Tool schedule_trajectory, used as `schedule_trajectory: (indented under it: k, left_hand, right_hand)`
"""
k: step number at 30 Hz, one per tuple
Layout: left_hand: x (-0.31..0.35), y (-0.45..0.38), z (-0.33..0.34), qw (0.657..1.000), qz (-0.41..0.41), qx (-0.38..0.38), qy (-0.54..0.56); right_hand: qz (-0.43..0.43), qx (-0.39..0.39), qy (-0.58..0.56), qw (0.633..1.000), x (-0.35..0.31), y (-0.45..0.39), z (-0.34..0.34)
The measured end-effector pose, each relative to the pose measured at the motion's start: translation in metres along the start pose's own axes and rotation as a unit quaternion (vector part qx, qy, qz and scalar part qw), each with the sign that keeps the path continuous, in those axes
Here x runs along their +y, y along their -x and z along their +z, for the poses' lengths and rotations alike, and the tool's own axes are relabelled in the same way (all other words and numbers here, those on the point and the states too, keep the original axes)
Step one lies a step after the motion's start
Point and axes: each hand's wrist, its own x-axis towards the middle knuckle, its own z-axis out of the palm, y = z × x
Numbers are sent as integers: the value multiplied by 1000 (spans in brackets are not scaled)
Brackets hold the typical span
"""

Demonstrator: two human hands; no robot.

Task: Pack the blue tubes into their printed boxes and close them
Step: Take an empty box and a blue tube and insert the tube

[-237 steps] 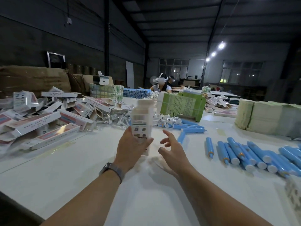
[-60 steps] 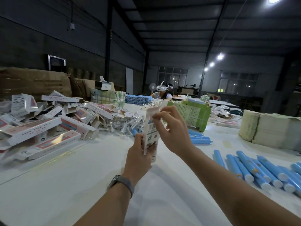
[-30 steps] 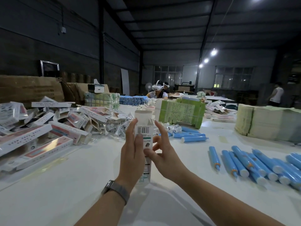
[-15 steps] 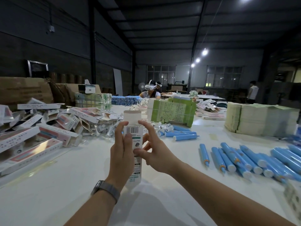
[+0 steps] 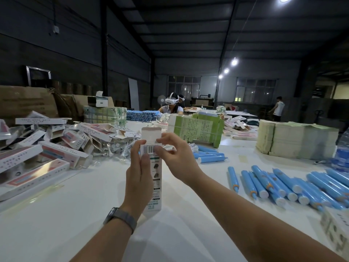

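Head view. Printed box (image 5: 155,173): upright at centre, lower end near the white worktop (image 5: 56,214), top flap (image 5: 151,133) standing open at 12 o'clock. Left hand (image 5: 138,178): grip curled around the box's left side, thumb on the barcode face. Right hand (image 5: 174,155): grip pinching the box's upper end just under the flap. Blue tubes (image 5: 279,184): loose row lying at 3 o'clock, well apart from the box; a few more (image 5: 209,155) at 1 o'clock. Heap of printed cartons (image 5: 47,148): 9 o'clock. Green bundle (image 5: 196,129): 12 o'clock, behind the hands. Stacked paper (image 5: 296,140): 2 o'clock.
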Motion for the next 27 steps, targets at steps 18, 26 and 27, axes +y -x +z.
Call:
schedule_trajectory:
  k: [18, 26, 27]
  left_hand:
    - [-7, 1, -1, 1000, 25, 1, -3]
    - [-5, 0, -2, 999, 12, -20, 22]
    - [-4, 0, -2, 1000, 8, -20, 19]
  right_hand:
    - [-81, 4, 23, 996, -7, 11, 5]
    - [-62, 17, 23, 998, -17, 6, 8]
    - [-55, 20, 23, 998, -17, 4, 8]
